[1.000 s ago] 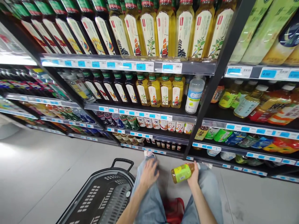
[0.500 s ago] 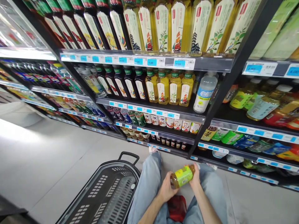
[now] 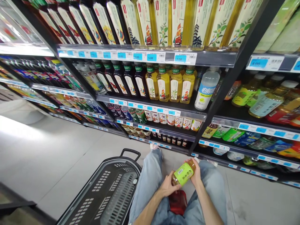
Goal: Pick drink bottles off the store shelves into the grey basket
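Both forearms [image 3: 151,204] angle inward, left grip [image 3: 167,187] lower, right grip [image 3: 196,173] higher, fingers [image 3: 168,177] curled

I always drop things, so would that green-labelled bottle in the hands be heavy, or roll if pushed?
The green-labelled bottle would probably roll on its side, because its body looks round. It may feel fairly heavy for its size, since brownish liquid seems to show inside.

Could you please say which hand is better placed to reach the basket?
Probably the left hand: it holds the bottle by its base, nearer the basket; the right hand grips near the cap, farther away.
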`<state>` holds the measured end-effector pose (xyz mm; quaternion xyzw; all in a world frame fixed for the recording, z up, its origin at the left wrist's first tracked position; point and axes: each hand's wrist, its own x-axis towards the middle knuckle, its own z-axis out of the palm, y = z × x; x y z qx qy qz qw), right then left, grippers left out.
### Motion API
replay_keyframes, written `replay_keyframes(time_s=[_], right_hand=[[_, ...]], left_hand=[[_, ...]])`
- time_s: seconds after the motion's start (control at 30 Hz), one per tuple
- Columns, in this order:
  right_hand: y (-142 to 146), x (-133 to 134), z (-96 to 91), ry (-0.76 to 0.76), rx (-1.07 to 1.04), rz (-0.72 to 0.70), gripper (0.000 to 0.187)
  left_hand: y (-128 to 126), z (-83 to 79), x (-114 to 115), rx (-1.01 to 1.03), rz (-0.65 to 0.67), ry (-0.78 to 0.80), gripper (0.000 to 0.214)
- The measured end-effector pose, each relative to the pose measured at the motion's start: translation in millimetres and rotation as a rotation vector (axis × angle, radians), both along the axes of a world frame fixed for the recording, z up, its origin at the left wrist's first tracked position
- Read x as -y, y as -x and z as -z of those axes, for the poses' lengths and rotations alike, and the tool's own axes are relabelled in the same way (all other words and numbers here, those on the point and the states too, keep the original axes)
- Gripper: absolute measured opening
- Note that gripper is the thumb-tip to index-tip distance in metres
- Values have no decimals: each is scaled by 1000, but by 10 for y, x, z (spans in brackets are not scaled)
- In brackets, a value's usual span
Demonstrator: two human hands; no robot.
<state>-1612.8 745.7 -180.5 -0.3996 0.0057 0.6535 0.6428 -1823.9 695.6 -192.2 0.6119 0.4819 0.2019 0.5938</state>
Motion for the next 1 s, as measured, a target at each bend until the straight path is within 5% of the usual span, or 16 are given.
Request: replay_keyframes(time_s=[0.1,0.27,0.53,0.77,1.0], right_hand=[[12,2,7,3,11,26,31],[-1,-31,37,63,38,35,33],[-10,-41,119,161,28,122,42],[0,-51,167,127,92,108,40],[88,-51,268,135,230,80,45]], left_hand=[[-26,-16,-6,60,27,84,71],[-26,-97,-5,-109,39,-125,59],[-42,-49,-4,-123,-4,-196,102],[-65,11,2,-153,-36,-276,92],[-69,25,-66,-91,-195,-271,47]])
